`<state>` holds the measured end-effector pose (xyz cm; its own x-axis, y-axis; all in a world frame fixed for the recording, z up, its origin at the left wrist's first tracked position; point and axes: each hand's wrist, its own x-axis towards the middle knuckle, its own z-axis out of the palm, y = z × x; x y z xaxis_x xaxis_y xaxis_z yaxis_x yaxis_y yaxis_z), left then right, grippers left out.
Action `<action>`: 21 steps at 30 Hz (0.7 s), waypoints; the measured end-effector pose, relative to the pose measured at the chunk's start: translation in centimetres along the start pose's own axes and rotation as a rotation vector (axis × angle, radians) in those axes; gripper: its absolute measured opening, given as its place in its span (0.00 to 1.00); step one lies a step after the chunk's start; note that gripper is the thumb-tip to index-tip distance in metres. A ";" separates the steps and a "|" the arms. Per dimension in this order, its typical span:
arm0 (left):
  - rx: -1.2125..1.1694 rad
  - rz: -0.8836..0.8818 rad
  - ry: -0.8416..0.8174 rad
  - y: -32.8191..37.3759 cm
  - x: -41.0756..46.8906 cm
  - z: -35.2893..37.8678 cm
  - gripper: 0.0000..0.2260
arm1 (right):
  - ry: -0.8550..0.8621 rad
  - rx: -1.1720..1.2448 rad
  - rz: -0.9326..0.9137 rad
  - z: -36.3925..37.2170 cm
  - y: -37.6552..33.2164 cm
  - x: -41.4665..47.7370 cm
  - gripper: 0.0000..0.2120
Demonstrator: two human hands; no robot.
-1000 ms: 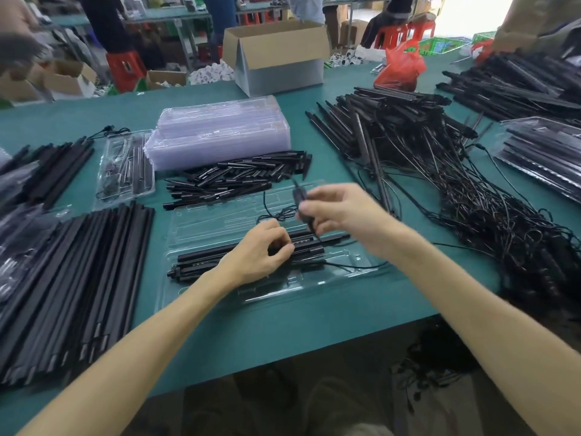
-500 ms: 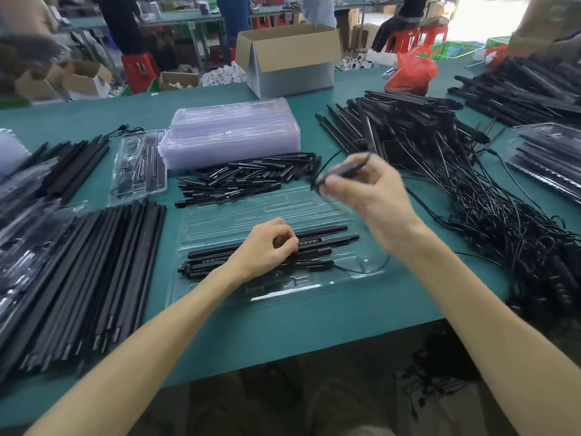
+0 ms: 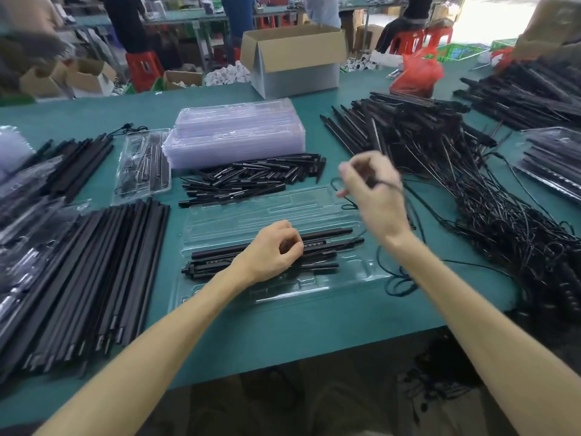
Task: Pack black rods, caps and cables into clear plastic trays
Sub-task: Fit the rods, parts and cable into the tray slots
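Note:
A clear plastic tray (image 3: 345, 280) lies open in front of me on the green table. Several black rods (image 3: 327, 243) lie across its near half. My left hand (image 3: 273, 250) rests on those rods with its fingers curled down onto them. My right hand (image 3: 374, 187) is lifted above the tray's right end and pinches a thin black cable (image 3: 397, 281), which trails down in loops past the tray's right corner. A heap of short black caps (image 3: 251, 179) lies just behind the tray.
A stack of empty clear trays (image 3: 235, 133) sits behind the caps, with a cardboard box (image 3: 295, 58) further back. Long black rods (image 3: 78, 272) lie at the left. A big tangle of cabled rods (image 3: 471, 196) fills the right. Packed trays (image 3: 143, 165) sit left and right.
My right hand has lifted from the tray and swung up and to the right, drawing the cable with it. My left hand has stayed on the rods.

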<state>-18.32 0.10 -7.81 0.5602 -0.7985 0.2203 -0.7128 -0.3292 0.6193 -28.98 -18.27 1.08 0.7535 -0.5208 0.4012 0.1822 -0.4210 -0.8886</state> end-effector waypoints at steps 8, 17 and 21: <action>0.013 0.039 0.010 -0.5 0.1 0.2 0.07 | -0.370 -0.456 -0.241 2.9 3.4 -6.0 0.07; -0.312 -0.101 0.320 -0.5 0.0 -0.7 0.18 | -0.486 -1.087 -0.479 5.2 1.3 -11.1 0.06; -0.278 -0.123 0.264 -0.3 -0.4 -0.2 0.27 | -0.464 -1.122 -0.340 6.8 1.2 -11.1 0.08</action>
<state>-18.26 0.64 -7.90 0.7495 -0.5923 0.2956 -0.5125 -0.2365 0.8255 -32.88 -7.96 -5.92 0.9660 -0.0493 0.2539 -0.0542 -0.9985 0.0124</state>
